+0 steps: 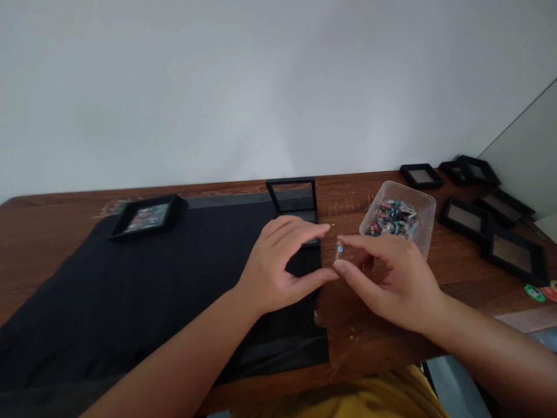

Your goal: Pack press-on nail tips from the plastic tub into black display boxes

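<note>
My right hand [398,278] pinches a small clear piece with a blue dot [340,250] between thumb and forefinger. Its exact kind is too small to make out. Just left of it, my left hand [287,264] is open, thumb and fingers apart, with nothing between them. Behind the left hand, a black case with a clear window [293,196] stands with its lid raised, its lower part partly hidden by my fingers. A small clear bit [317,317] lies at the right edge of the black cloth [174,296].
A clear plastic tub [424,217] of small colourful pieces [394,217] stands behind my right hand. Several black frames [513,252] lie at the right. A black frame with a colourful inside [145,217] rests on the cloth at the left. The wall [217,98] rises behind the wooden table [343,194].
</note>
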A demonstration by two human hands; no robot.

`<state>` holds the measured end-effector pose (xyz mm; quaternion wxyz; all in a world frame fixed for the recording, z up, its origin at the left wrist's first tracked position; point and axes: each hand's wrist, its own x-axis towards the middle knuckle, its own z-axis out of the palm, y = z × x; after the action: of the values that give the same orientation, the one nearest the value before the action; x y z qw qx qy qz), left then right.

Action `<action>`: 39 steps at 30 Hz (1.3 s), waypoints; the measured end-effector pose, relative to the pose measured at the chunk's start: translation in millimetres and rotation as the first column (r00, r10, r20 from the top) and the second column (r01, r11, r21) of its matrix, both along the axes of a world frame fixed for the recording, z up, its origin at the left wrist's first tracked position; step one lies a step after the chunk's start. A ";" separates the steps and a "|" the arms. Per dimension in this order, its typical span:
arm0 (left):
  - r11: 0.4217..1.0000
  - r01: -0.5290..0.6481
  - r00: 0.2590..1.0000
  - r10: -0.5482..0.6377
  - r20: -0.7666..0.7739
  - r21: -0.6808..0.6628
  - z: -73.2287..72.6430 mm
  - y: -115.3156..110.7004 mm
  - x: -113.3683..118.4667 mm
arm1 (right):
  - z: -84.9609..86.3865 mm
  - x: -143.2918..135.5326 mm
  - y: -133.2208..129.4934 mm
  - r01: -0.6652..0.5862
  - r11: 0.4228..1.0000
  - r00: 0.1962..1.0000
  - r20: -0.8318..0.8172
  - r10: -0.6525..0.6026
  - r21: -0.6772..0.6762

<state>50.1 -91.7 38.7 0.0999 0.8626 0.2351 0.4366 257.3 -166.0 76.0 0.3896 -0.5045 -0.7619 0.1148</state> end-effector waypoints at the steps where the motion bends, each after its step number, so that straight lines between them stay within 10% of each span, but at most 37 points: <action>1: 0.999 0.005 1.000 -0.004 -0.017 0.032 0.3 -1.9 1.6 | 0.7 -0.5 0.1 -0.017 1.000 1.000 -0.002 0.017 -0.010; 13: 0.965 0.064 0.997 -0.050 -0.061 0.254 6.2 -8.1 0.5 | 3.9 -3.6 -0.8 -0.122 0.989 0.992 -0.027 0.120 -0.081; 39: 0.976 0.175 0.983 -0.180 0.036 0.128 3.1 -1.4 5.5 | -5.9 0.1 1.7 -0.042 0.999 0.999 0.018 0.043 -0.022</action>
<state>55.7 -93.1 41.9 0.0901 0.8741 0.1270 0.4600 257.3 -164.3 70.2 0.3746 -0.4934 -0.7748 0.1263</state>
